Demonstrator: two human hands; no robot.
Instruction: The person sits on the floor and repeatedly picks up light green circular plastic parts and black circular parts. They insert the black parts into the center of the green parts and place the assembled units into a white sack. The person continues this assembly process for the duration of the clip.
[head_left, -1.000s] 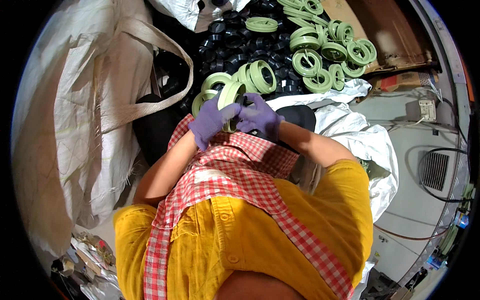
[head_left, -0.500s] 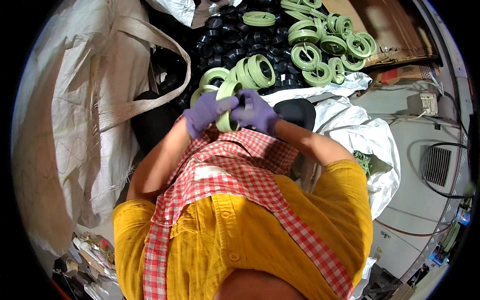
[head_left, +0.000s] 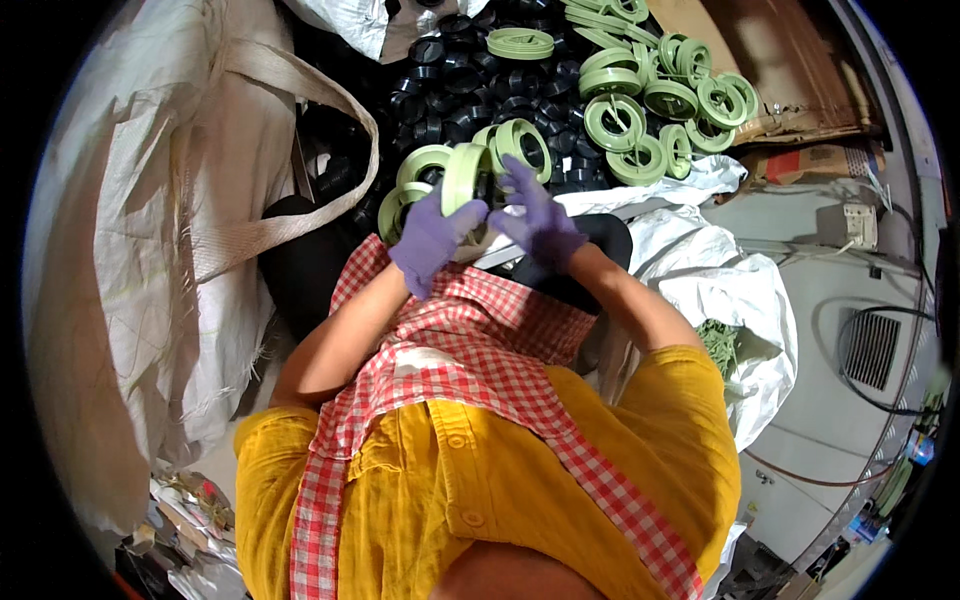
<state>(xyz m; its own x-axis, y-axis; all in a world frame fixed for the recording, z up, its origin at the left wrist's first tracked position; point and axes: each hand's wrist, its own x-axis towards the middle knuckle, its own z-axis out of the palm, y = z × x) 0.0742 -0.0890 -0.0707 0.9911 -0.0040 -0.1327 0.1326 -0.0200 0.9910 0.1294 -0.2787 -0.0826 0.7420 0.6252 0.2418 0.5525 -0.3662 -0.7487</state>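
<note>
Both my hands wear purple gloves. My left hand [head_left: 432, 240] grips a light green plastic ring [head_left: 462, 180], which stands on edge above my lap. To its right, my right hand [head_left: 540, 218] is open, its fingers spread and pointing up, with nothing seen in it. Just behind the hands are more green rings [head_left: 524, 148], some leaning together. Another green ring [head_left: 424, 160] sits to the left of the held one, partly hidden by it. A heap of black round plastic caps [head_left: 462, 72] lies beyond.
Several green rings, some with thin spokes [head_left: 614, 122], are piled at the far right beside a cardboard box [head_left: 790, 70]. A large white woven sack with a strap [head_left: 150, 220] stands at left. At right, a white bag [head_left: 720, 270] holds green scraps [head_left: 718, 345], near a grey machine panel [head_left: 810, 430].
My right hand has opened and drawn away from the ring to the right. My left hand has moved slightly right and still holds the ring, which is now raised a little farther from me.
</note>
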